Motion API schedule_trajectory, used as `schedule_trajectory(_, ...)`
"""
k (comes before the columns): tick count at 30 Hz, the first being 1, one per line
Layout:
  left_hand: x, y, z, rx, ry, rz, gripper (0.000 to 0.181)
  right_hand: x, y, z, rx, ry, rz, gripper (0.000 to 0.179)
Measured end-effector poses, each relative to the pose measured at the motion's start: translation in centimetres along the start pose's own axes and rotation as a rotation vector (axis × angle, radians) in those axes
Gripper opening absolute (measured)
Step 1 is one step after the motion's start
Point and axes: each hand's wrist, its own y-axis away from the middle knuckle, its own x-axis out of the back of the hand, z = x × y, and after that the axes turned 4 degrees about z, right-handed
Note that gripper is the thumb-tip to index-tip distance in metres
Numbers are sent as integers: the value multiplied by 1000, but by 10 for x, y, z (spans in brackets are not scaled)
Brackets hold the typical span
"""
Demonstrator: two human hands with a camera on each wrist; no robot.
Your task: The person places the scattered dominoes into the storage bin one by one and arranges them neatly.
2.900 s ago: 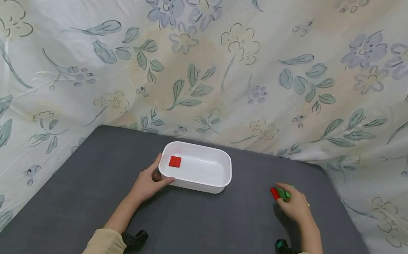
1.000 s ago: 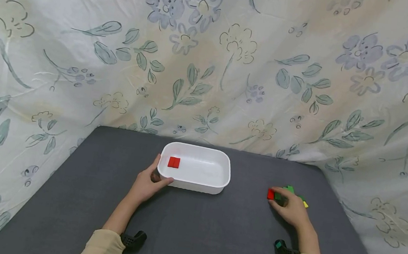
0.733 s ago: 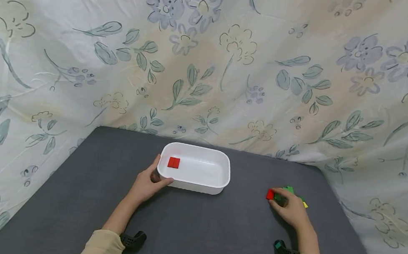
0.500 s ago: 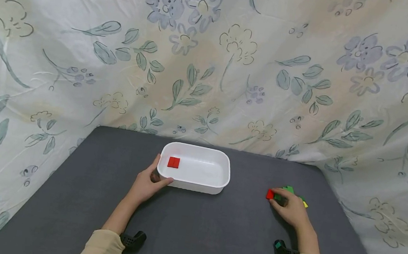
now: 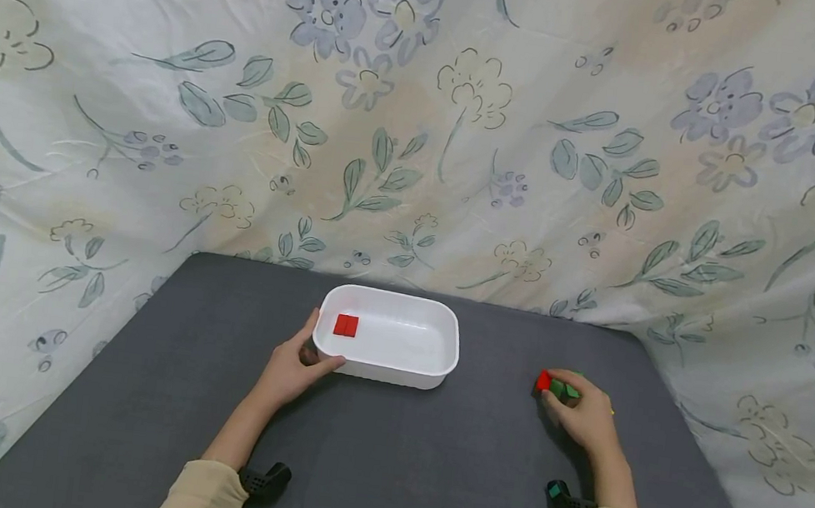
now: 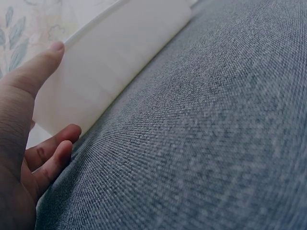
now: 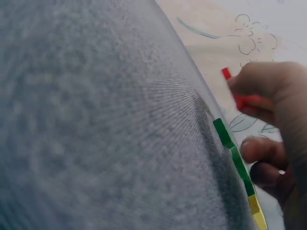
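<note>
A white rectangular plastic container [image 5: 394,374] stands near the back of the table. Its left end is held by my left hand [image 5: 292,371], thumb on the front wall and fingers round the side. Two red blocks [image 5: 346,326] lie side by side inside at the left. At the right, my right hand [image 5: 586,413] pinches another red block [image 5: 544,380] between thumb and index finger, raised just above the table in the right wrist view. Under that hand lie green blocks [image 7: 223,133] and yellow blocks [image 7: 256,211], partly covered by the fingers in the head view.
A dark grey cloth-covered table [image 5: 413,472] fills the lower view. Behind and beside it hangs a floral curtain [image 5: 408,120], close to the container's back. Black wrist devices sit on both forearms.
Over the last half second my right hand has lifted the red block slightly off the table and tilted it. My left hand and the container stay in place.
</note>
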Motion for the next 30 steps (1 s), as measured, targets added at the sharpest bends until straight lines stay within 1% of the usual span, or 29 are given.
schedule_trajectory(4,0,0,0,1,-2,0,108,8,-4,-9,39,11,59,35)
schedule_trajectory(8,0,0,2,-2,1,1,108,21,-8,-22,60,16,76,36)
schedule_trajectory(11,1,0,3,-1,2,0,108,25,-10,-29,74,15,82,37)
schedule_trajectory(20,0,1,1,20,6,-10,108,23,-10,-38,71,-16,39,37)
schedule_trajectory(25,-2,1,0,24,6,-11,108,21,-11,-44,100,-39,68,35)
schedule_trajectory(30,-2,0,1,19,13,2,108,19,-17,-56,132,-33,78,34)
